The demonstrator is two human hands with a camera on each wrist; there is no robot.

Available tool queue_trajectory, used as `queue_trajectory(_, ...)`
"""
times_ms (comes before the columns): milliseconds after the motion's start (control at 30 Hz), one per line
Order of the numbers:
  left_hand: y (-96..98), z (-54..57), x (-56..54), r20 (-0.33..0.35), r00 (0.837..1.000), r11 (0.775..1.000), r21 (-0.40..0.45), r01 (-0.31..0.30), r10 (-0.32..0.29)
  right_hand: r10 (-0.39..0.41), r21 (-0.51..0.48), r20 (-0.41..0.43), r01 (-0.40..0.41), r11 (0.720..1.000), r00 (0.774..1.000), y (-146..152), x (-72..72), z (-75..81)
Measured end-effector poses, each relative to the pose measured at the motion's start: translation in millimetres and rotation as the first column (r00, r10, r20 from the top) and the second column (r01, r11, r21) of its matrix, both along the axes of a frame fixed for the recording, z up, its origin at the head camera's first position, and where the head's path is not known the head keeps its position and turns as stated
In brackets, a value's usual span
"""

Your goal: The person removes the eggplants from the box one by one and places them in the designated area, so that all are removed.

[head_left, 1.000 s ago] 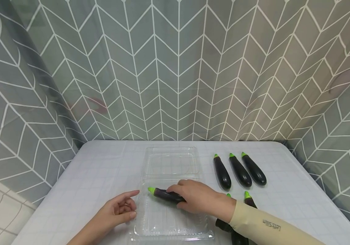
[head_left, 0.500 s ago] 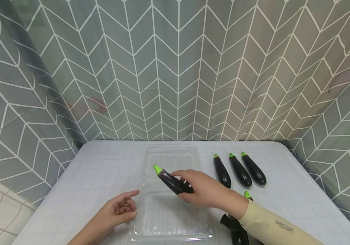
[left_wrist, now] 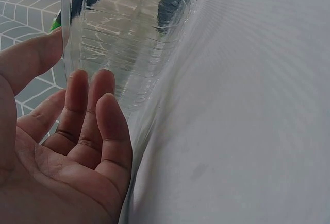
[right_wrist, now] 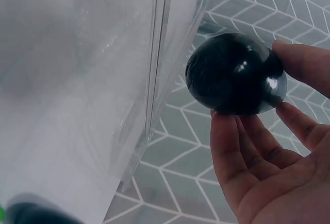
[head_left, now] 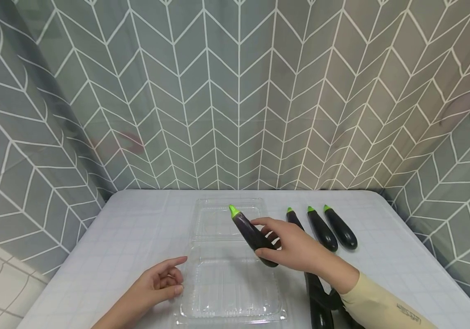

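Observation:
In the head view my right hand holds an eggplant between thumb and fingers near its rounded end. It is tilted, green stem pointing up and to the left, above the right side of a clear plastic clamshell box. The right wrist view shows the dark, glossy end of that eggplant pinched by the fingertips. Beside the box's left edge is my left hand, fingers loosely bent and holding nothing. In the left wrist view its fingertips lie close to the box wall; I cannot tell whether they touch.
The box's lid lies folded back on the white table. To the right is a row of eggplants; more, including one eggplant near the front, are partly hidden by my right arm. A patterned curtain stands behind.
My right hand has lifted the eggplant out of the box's base and carried it up and to the right, tilting it more upright. The left hand has stayed in place.

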State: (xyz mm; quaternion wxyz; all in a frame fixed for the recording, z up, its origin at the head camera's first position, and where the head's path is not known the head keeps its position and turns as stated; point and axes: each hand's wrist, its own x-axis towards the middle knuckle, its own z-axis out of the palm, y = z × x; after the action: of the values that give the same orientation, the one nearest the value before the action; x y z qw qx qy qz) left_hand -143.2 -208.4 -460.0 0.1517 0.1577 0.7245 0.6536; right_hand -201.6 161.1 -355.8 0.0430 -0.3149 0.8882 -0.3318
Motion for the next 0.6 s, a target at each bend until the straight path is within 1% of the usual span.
queue_trajectory(300, -0.4, -1.1, -0.2, 0.006, 1.0, 1.0, 0.001, 0.005, -0.005, -0.087, 0.004, 0.014, 0.087, 0.996, 0.996, 22.7, 6.5, 0.4)
queue_trajectory(500, -0.1, -1.3, -0.6, 0.01, 1.0, 1.0, -0.003, 0.002, -0.002, -0.131, 0.008, -0.03, 0.131, 0.991, 0.991, 41.5, 11.4, -2.6)
queue_trajectory(600, 0.1, -1.3, -0.8, 0.005, 1.0, 1.0, 0.0, 0.003, -0.003, -0.142, 0.001, -0.027, 0.142, 0.99, 0.99, 51.4, 13.5, -4.7)
